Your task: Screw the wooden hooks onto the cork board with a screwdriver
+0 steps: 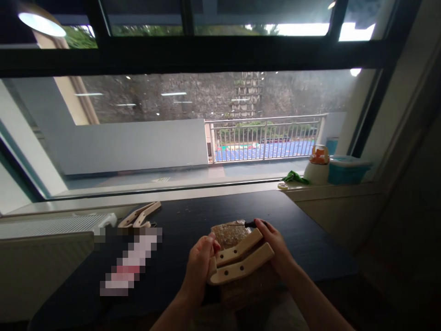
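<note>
A pale, U-shaped wooden piece [237,266] with two bent arms and dark holes lies in front of me. My left hand [201,259] is closed at its rounded left end, thumb and fingers pinched together. In my right hand [275,241] is a dark-handled screwdriver [251,224], its thin shaft pointing left over a brown, textured block [229,233]. The right fingers also sit close to the free ends of the wooden arms. Whatever may be between my left fingertips is too small to make out.
A dark table [186,230] stands under the window. More wooden pieces [141,215] lie at its back left, near a blurred-out long object [132,262]. A white radiator [58,227] is at left. On the sill sit a green cloth [294,177], a white jar [317,170] and a teal box [347,171].
</note>
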Available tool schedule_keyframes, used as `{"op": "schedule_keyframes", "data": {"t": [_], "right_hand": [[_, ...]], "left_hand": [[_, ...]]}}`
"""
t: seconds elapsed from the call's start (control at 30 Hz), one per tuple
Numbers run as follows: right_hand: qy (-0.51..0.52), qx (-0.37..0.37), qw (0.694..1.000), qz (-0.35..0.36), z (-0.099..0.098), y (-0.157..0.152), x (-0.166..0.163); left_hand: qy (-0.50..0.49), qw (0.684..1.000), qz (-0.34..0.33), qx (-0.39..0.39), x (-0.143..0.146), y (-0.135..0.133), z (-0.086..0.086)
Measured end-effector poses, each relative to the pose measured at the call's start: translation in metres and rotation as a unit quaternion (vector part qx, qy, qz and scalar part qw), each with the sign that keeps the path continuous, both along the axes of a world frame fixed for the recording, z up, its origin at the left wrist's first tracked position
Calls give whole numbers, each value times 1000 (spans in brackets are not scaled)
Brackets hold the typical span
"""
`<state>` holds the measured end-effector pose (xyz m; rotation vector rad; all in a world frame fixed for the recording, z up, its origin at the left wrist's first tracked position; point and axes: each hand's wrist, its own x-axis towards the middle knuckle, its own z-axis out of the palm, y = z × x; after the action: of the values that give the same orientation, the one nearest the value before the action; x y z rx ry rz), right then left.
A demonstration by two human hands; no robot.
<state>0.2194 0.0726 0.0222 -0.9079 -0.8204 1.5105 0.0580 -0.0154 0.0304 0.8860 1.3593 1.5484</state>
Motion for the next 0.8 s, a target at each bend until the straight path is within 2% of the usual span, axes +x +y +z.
{"op": "schedule_keyframes", "data": {"t": [0.1, 0.2, 0.23, 0.33, 0.4, 0.47, 0.57, 0.67, 0.8], "right_hand": [[9, -1, 1000, 21, 8, 29, -4], [14, 2, 999, 38, 8, 51, 2], [16, 2, 999, 44, 6, 55, 4], [27, -19, 998, 47, -3, 59, 6], [-13, -27, 999, 38, -7, 57, 1], [-70, -20, 997, 32, -7, 57, -5], [-115, -21, 993, 32, 0, 58, -13], [-105, -28, 993, 41, 6, 63, -13], [-82, -45, 996, -7, 2, 71, -5]], "left_hand": [[23, 1000, 5, -11, -14, 10, 1], [142, 990, -4, 5, -38, 6, 9], [183, 983, -27, 17, -44, 2, 12], [268, 945, -187, 5, -55, -15, 21], [281, 930, -237, 14, -53, -22, 25], [279, 925, -257, 25, -49, -22, 27], [283, 927, -243, 42, -45, -13, 28], [316, 927, -201, 37, -52, -4, 29], [411, 903, -127, 24, -88, 0, 42]]}}
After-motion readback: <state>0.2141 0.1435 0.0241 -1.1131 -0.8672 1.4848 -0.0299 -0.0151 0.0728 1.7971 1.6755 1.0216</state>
